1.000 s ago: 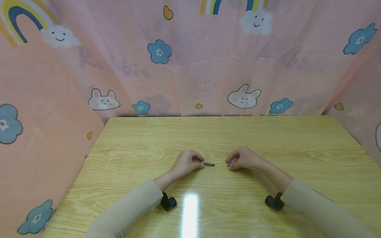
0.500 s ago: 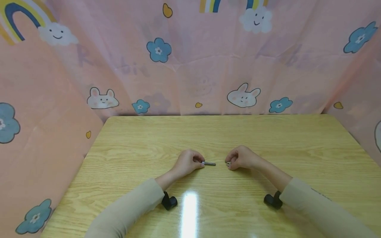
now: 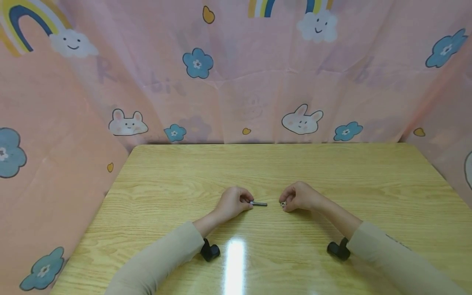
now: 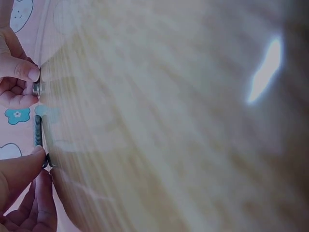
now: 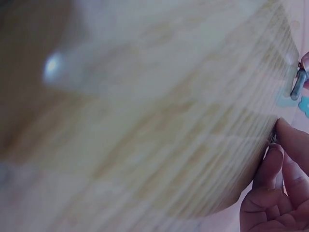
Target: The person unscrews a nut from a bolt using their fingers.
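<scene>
My left hand [image 3: 231, 201] pinches a grey metal bolt [image 3: 259, 204] by its head end, the shank pointing right. Threads show along the bolt [image 4: 38, 130] in the left wrist view; its head is mostly covered by the thumb and fingers. Across a small gap, my right hand [image 3: 300, 196] pinches a small metal nut [image 3: 283, 204] between thumb and fingertips, its hole facing the bolt. Bolt and nut are apart, roughly in line. In the right wrist view the fingers hide most of the nut [image 5: 273, 137].
Both hands are just above a wood-grain table [image 3: 258, 168]. A pink printed curtain [image 3: 236, 94] stands behind it and at its sides. Black wrist cameras hang beneath the left cuff [image 3: 210, 250] and the right cuff [image 3: 338, 250]. A bright light reflection lies on the near tabletop.
Both hands stay almost still, with the bolt and nut held as before. The nut's tilt in the right fingers varies slightly; the head view shifts a little.
</scene>
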Action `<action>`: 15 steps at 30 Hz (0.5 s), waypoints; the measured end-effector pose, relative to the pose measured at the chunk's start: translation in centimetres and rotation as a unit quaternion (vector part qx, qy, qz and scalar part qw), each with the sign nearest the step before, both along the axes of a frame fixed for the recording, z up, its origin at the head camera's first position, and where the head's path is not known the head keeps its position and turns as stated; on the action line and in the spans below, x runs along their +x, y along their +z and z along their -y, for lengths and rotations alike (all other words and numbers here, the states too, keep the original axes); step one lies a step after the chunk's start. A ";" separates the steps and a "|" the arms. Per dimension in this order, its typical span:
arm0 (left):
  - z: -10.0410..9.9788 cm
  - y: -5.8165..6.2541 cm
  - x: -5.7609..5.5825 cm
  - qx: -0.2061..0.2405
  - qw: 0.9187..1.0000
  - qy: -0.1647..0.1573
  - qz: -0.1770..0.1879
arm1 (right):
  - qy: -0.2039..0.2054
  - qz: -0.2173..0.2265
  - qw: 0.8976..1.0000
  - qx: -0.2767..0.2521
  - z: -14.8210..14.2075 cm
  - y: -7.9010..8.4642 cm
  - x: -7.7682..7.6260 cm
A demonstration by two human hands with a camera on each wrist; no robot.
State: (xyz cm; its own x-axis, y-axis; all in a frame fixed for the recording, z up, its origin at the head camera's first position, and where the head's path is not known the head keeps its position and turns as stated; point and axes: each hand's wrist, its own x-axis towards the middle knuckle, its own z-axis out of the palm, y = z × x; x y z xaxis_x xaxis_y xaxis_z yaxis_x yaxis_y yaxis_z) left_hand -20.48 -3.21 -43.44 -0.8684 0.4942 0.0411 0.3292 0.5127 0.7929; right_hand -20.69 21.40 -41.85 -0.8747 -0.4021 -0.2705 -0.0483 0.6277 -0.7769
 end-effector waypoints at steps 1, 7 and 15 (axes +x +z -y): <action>0.0 0.0 0.0 0.002 1.000 0.000 0.002 | -0.002 0.004 1.000 -0.001 0.0 0.0 0.0; 0.1 0.0 0.0 0.011 1.000 0.001 0.014 | 0.004 0.016 1.000 -0.021 -0.2 0.1 0.1; 0.8 0.6 0.0 0.007 1.000 -0.001 0.005 | 0.015 0.006 0.999 -0.041 -1.1 0.2 0.0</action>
State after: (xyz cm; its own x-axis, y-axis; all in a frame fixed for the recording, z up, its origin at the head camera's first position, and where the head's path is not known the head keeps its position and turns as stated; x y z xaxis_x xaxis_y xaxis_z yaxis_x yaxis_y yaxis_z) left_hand -20.50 -3.97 -42.81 -0.8681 0.4949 0.0393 0.3217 0.5003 0.8039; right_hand -20.71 22.47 -41.69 -0.8589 -0.4488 -0.2467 -0.0554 0.5604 -0.8264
